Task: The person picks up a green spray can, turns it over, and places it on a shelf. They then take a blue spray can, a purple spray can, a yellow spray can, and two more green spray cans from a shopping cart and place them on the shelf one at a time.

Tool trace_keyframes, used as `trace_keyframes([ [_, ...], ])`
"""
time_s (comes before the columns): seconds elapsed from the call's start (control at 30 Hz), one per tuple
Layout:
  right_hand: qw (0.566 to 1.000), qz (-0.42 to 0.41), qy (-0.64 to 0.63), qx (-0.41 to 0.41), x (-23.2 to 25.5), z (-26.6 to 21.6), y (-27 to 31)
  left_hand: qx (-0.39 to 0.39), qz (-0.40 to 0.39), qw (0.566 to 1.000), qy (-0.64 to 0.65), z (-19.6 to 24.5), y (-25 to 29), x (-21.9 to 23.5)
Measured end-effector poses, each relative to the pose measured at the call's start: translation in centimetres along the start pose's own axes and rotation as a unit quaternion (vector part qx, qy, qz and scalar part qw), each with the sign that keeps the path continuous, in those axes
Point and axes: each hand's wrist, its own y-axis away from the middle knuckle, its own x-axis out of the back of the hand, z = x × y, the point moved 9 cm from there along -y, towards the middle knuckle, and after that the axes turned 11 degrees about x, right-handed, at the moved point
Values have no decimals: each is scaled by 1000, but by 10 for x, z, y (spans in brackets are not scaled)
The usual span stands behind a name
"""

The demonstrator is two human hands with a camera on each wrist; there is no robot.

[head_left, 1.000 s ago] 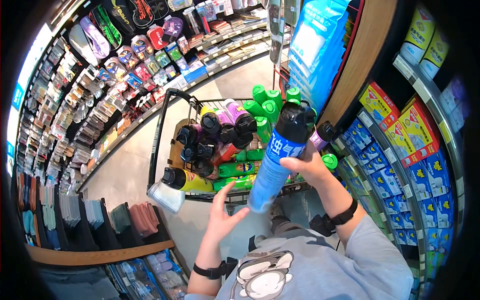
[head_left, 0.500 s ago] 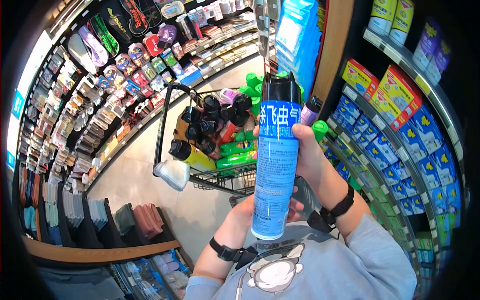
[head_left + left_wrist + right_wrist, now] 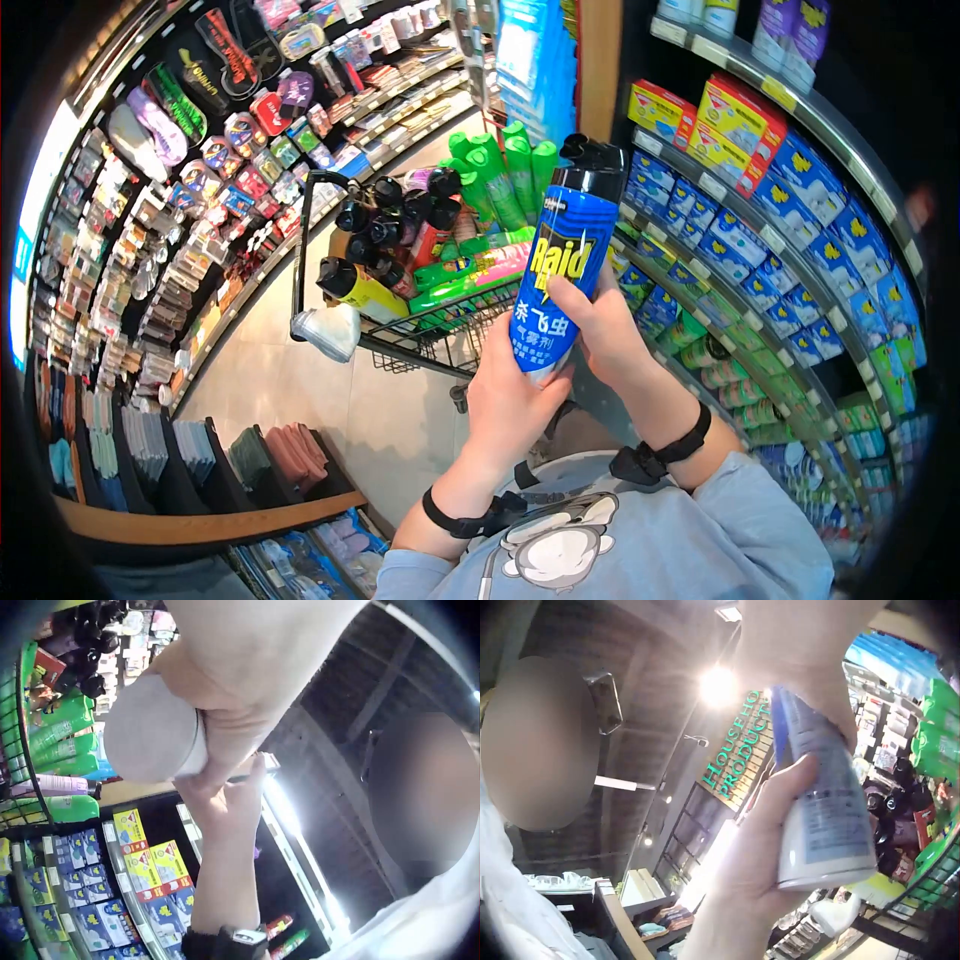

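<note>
Both my hands hold a blue aerosol can (image 3: 572,235) of Raid insect spray with a black cap. It is tilted, cap up and to the right, its front label turned toward the head camera. My left hand (image 3: 510,395) grips the lower end from the left. Higher up, my right hand (image 3: 608,325) wraps the right side, thumb across the label. The can's pale round base (image 3: 146,731) faces the left wrist camera. Just beyond the can stands a black wire shopping cart (image 3: 302,250) with green cans (image 3: 490,180), black-capped bottles (image 3: 385,225) and a yellow can (image 3: 362,288).
A white pouch-like thing (image 3: 328,333) hangs at the cart's left corner. Shelves of blue boxes (image 3: 735,240) and red-yellow boxes (image 3: 735,130) curve along the right. Small packaged goods (image 3: 215,240) line the left wall, with folded towels (image 3: 295,460) at lower left.
The left hand, empty one second ago, has come to the can's lower end. The can has turned so its front label shows instead of the back text. The view has swung right.
</note>
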Motion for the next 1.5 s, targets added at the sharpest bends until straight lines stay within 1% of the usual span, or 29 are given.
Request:
trace_keyframes([
  [0.03, 1000, 13, 1, 0, 8, -2, 6, -33, -3, 999, -14, 6, 6, -5],
  [0.07, 999, 17, -33, -1, 13, -4, 8, -67, -5, 997, -27, 12, 12, -10],
  [0.1, 998, 19, -66, 0, 18, -8, 10, -80, -23, 996, -19, 15, 18, -14],
  [0.13, 997, 40, -68, 10, 24, -16, 13, -84, -31, 996, -19, 19, 22, -15],
  [0.17, 996, 37, -75, -7, 30, -20, 17, -62, -105, 991, 62, 20, 26, -22],
  [0.2, 996, 34, -84, -23, 37, -24, 20, -37, -177, 973, 140, 21, 30, -29],
  [0.23, 995, 34, -87, -34, 45, -26, 21, -16, -227, 957, 181, 19, 32, -34],
  [0.27, 994, 21, -99, -34, 48, -32, 23, -18, -235, 955, 179, 17, 31, -36],
  [0.3, 993, 11, -115, -31, 52, -37, 25, 26, -283, 919, 272, 10, 30, -46],
  [0.33, 991, 0, -131, -28, 55, -41, 27, 72, -328, 870, 361, 4, 31, -56],
  [0.37, 991, 6, -130, -25, 60, -45, 28, 112, -360, 842, 386, 0, 36, -67],
  [0.4, 990, 10, -135, -27, 64, -49, 30, 112, -366, 840, 384, 3, 39, -70],
  [0.43, 989, 14, -141, -29, 68, -53, 32, 162, -418, 781, 436, 7, 47, -81],
  [0.47, 990, 19, -140, -28, 73, -56, 34, 212, -464, 712, 482, 12, 58, -91],
  [0.5, 990, 19, -141, -23, 77, -60, 37, 205, -496, 701, 469, 18, 65, -97],
  [0.53, 990, 19, -140, -16, 82, -66, 39, 205, -502, 699, 466, 21, 67, -103],
  [0.6, 991, 19, -129, -1, 95, -78, 47, 156, -515, 731, 419, 30, 73, -119],
  [0.63, 992, 28, -124, 4, 103, -82, 51, 163, -513, 739, 405, 33, 76, -127],
  [0.73, 992, 60, -111, 16, 134, -98, 65, 172, -533, 718, 413, 43, 89, -154],
  [0.87, 992, 86, -91, 13, 176, -126, 90, 171, -563, 702, 401, 68, 117, -191],
  [0.97, 988, 134, -79, 0, 216, -138, 112, 169, -595, 691, 374, 84, 138, -220],
  [1.0, 986, 144, -81, 0, 227, -143, 119, 174, -601, 687, 369, 88, 145, -229],
  [1.07, 978, 189, -85, -3, 252, -152, 134, 201, -608, 680, 357, 96, 160, -245],
  [1.13, 978, 190, -91, 2, 269, -163, 146, 204, -613, 685, 336, 106, 175, -258],
  [1.2, 974, 208, -91, 6, 282, -172, 158, 230, -627, 666, 333, 112, 190, -270],
  [1.3, 973, 207, -103, 19, 299, -185, 175, 219, -631, 676, 311, 124, 207, -281],
  [1.43, 974, 198, -109, 30, 317, -201, 198, 220, -631, 669, 327, 129, 227, -302],
  [1.5, 970, 212, -112, 32, 325, -209, 210, 157, -620, 697, 324, 134, 233, -307],
])
